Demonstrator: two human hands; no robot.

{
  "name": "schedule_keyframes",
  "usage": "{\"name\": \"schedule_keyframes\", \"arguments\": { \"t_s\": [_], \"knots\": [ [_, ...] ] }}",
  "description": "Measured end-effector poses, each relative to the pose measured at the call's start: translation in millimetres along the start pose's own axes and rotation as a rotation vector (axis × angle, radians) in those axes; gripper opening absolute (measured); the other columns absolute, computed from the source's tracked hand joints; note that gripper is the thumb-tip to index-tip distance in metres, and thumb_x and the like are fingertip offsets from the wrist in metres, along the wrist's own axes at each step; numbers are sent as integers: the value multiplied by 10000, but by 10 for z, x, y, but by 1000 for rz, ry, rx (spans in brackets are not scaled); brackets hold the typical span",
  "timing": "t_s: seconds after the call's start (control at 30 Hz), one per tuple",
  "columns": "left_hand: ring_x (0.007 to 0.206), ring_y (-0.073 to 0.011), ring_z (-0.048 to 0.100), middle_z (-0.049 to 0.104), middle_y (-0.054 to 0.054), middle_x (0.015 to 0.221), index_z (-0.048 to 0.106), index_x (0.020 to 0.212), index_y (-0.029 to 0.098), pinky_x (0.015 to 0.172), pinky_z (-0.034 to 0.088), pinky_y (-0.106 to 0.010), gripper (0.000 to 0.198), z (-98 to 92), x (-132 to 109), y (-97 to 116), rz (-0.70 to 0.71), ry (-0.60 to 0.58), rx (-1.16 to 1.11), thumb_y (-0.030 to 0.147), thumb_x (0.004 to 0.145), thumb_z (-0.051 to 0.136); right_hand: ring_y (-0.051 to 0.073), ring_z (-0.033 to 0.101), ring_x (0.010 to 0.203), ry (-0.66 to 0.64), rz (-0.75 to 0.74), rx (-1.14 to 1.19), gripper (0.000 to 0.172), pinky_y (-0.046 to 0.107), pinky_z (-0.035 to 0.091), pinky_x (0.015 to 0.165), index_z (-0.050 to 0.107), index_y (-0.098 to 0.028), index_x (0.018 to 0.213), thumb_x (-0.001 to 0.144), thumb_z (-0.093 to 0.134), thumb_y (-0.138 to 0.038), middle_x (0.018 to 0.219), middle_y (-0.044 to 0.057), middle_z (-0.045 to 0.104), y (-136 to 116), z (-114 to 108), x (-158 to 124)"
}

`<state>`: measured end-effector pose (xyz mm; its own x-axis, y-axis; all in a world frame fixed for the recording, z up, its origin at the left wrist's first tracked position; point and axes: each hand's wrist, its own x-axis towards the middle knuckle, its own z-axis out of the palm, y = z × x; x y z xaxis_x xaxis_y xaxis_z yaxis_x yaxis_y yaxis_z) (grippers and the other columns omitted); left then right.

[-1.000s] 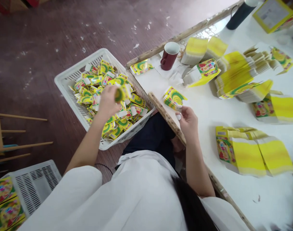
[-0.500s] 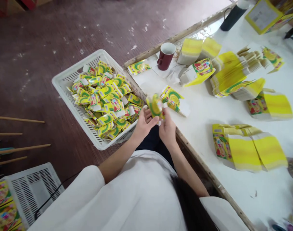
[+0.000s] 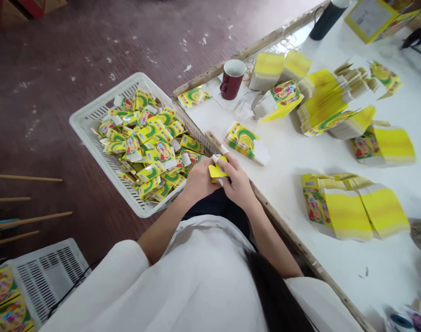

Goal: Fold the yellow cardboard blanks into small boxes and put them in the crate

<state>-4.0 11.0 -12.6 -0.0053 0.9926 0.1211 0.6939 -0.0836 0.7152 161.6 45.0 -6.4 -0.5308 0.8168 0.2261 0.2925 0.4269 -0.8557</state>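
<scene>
Box (image 3: 217,171) sits pinched between left hand (image 3: 198,181) and right hand (image 3: 239,183) — likely to steady it. Basket (image 3: 103,159) stands left of the grip, seemingly for easy reach.

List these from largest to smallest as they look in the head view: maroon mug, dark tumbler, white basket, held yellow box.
1. White basket
2. Maroon mug and dark tumbler: too alike to rank; the tumbler reaches the picture's top edge
3. Held yellow box, partly hidden
</scene>
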Motion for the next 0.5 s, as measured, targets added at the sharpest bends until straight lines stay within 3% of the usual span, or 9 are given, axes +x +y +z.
{"name": "schedule_keyframes", "arguments": {
  "t_s": [0.13,0.33,0.4,0.5],
  "knots": [
    [1188,-373,652,701,-153,1263,595,1304,199,1056,478,-491,702,-75,5,-57,-5,-39,48,403,687,862,321,525,1424,-82,-8,-4,327,547,466,1158,691,-302,1241,932,584,-281,1511,108,544,97,-54,-17],
    [1225,-395,650,698,-143,1339,600,1326,217,1072,447,-528,826,-137,40,-48,3,-193,40,402,597,941,328,542,1407,-309,-29,-2,185,552,490,1114,700,-265,1099,936,617,-294,1428,141,602,183,-355,13],
    [1209,-392,658,708,-136,1317,604,1314,226,1055,451,-526,777,-122,41,-20,8,-193,68,381,621,918,343,521,1416,-340,-25,3,205,568,485,1113,668,-245,1109,928,634,-335,1431,165,580,184,-348,24],
    [1185,-402,659,722,-153,1250,613,1296,205,1037,459,-538,674,-94,20,27,-1,-145,135,299,671,845,370,440,1461,-222,-9,4,410,612,433,1152,555,-224,1244,889,678,-389,1486,201,495,177,-178,-1]
  ]
}}
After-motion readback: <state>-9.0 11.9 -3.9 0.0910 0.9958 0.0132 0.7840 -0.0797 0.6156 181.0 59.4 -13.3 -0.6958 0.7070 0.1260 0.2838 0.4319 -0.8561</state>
